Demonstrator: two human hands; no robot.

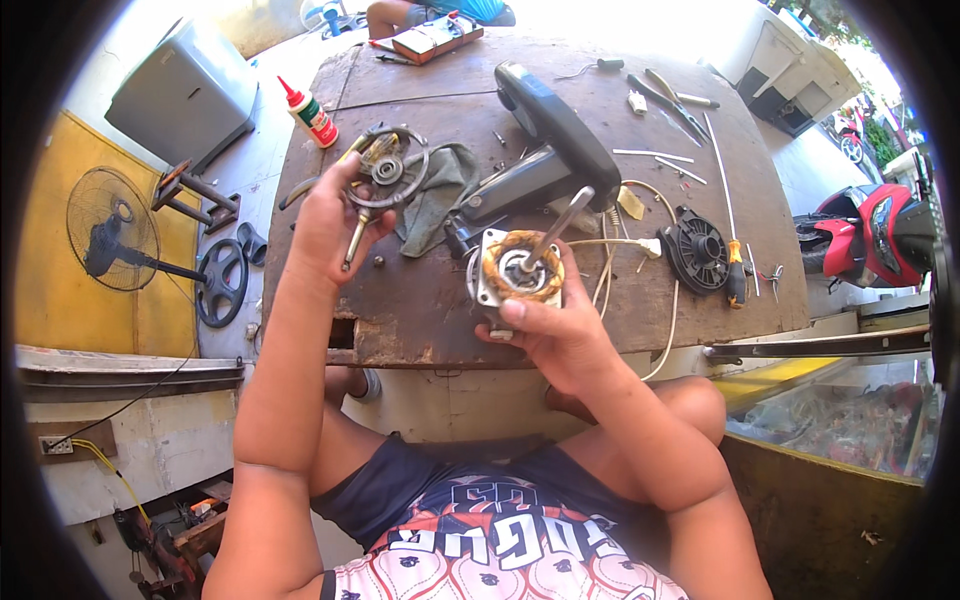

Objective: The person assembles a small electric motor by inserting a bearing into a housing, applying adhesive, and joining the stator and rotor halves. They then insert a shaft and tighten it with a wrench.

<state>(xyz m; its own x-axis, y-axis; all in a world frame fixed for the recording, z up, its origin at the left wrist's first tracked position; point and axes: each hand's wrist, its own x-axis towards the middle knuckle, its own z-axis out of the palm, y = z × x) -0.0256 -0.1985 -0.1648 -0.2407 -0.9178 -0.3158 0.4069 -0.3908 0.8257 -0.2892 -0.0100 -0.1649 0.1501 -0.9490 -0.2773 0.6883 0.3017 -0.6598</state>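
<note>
My left hand (335,215) is closed on a round metal motor cover (387,172) with a hub at its centre. A short metal rod (356,240) hangs below the cover, close to my fingers. My right hand (560,335) grips a fan motor stator (522,268) from below and the right side. Wrapped windings ring its middle, and a metal shaft (565,225) slants up out of it. The two parts are held apart over the near half of the table. Behind them a grey cloth (440,195) and a dark fan neck (560,120) lie on the wood.
On the wooden table (440,335), a glue bottle (312,118) stands at left. Pliers (668,95), a black round housing (695,250), a yellow-handled screwdriver (736,275) and a pale cord (672,330) lie at right. A standing fan (120,235) is left; a person (440,12) sits beyond.
</note>
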